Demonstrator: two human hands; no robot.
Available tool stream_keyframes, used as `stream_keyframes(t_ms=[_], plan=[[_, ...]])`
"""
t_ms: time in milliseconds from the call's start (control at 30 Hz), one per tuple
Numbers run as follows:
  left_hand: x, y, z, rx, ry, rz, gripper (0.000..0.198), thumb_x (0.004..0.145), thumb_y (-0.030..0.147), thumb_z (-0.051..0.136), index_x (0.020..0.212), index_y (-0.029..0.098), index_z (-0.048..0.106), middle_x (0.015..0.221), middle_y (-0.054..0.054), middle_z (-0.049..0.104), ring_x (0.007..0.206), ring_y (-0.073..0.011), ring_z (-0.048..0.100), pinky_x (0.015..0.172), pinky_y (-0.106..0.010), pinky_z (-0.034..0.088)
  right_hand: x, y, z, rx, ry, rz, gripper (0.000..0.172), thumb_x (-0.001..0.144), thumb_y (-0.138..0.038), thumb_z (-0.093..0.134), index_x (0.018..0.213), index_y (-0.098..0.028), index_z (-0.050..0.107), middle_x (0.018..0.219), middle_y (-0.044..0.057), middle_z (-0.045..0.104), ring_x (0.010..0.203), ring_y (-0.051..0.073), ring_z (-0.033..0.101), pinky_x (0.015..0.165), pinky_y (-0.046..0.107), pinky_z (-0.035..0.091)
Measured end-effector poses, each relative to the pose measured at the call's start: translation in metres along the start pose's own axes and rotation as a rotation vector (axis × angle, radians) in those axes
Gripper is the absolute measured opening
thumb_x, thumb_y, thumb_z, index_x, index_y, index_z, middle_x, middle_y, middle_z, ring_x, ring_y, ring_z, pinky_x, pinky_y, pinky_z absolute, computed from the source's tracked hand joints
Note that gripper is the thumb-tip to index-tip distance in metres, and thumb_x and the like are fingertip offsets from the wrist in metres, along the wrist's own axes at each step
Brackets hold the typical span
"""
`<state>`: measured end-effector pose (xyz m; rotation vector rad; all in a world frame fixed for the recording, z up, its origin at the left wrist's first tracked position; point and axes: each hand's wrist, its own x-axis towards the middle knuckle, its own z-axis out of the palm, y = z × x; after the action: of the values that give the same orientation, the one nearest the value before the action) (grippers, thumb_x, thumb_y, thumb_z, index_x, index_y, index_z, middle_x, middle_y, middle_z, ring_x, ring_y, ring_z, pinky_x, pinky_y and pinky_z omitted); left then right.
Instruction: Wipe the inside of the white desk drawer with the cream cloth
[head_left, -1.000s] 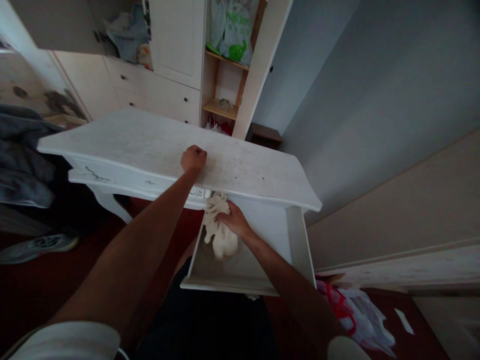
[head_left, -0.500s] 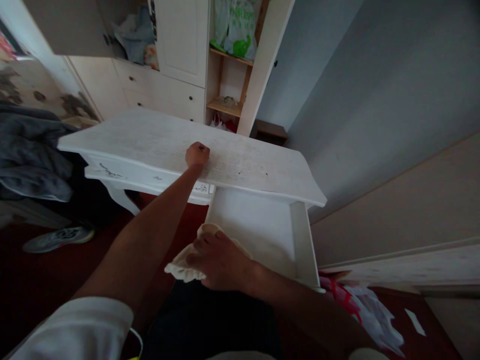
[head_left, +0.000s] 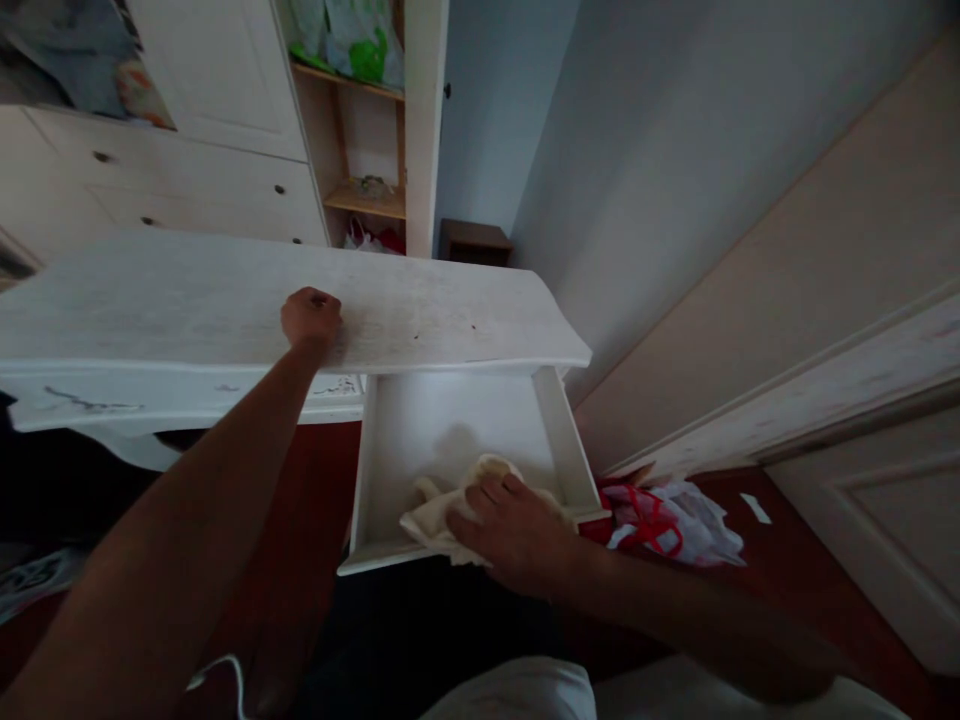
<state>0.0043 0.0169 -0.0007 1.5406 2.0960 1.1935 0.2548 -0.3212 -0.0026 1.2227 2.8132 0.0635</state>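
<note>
Where cloth (head_left: 439,512) overhangs drawer (head_left: 358,470) edge

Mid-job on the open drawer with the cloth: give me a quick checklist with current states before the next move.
1. Drawer pulled out: ok.
2. Right hand pressing the cloth at the drawer's front edge: ok.
3. Left hand resting as a fist on the table top: ok.
4. Drawer floor behind the cloth bare: ok.
5. Drawer floor clean: cannot tell.
6. Floor on the right free: not ok, plastic bags lie beside the drawer.
</note>
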Motion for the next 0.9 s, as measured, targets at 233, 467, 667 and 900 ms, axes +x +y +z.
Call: stream_keyframes(t_ms=[233, 467, 667, 900], plan=[[-0.004, 0.008, -0.002, 0.094, 0.011, -0.029, 0.026, 0.081, 0.020, 0.061, 0.101, 0.016, 0.078, 0.080, -0.002, 0.074, 0.084, -0.0183, 0.064, 0.085, -0.029, 0.050, -0.100, 0.061, 0.044, 0.079, 0.101, 0.251, 0.068, 0.087, -0.040, 0.068, 0.150, -0.023, 0.050, 0.136, 0.017, 0.061, 0.129, 0.033, 0.054, 0.107, 0.049, 0.044], [-0.007, 0.013, -0.003, 0.144, 0.003, -0.040, 0.026, 0.082, 0.021, 0.061, 0.103, 0.018, 0.077, 0.093, -0.004, 0.077, 0.091, -0.0201, 0.067, 0.088, -0.031, 0.051, -0.157, 0.160, 0.086, 0.015, 0.328, 0.433, 0.058, 0.089, -0.041, 0.060, 0.143, -0.022, 0.057, 0.135, 0.017, 0.062, 0.127, 0.033, 0.056, 0.106, 0.051, 0.049], [-0.005, 0.012, -0.003, 0.147, -0.004, -0.040, 0.024, 0.081, 0.021, 0.062, 0.100, 0.018, 0.076, 0.090, -0.003, 0.076, 0.090, -0.0208, 0.066, 0.089, -0.031, 0.051, -0.110, 0.224, 0.083, 0.144, 0.441, 0.541, 0.054, 0.085, -0.038, 0.058, 0.134, -0.017, 0.061, 0.133, 0.018, 0.065, 0.124, 0.033, 0.059, 0.108, 0.052, 0.048], [-0.004, 0.012, -0.003, 0.116, 0.023, -0.043, 0.018, 0.079, 0.022, 0.061, 0.091, 0.019, 0.074, 0.082, -0.003, 0.074, 0.090, -0.0234, 0.068, 0.085, -0.034, 0.051, -0.035, 0.233, 0.051, 0.068, 0.414, 0.528, 0.055, 0.080, -0.028, 0.071, 0.134, -0.019, 0.066, 0.134, 0.017, 0.066, 0.124, 0.037, 0.058, 0.109, 0.051, 0.042]])
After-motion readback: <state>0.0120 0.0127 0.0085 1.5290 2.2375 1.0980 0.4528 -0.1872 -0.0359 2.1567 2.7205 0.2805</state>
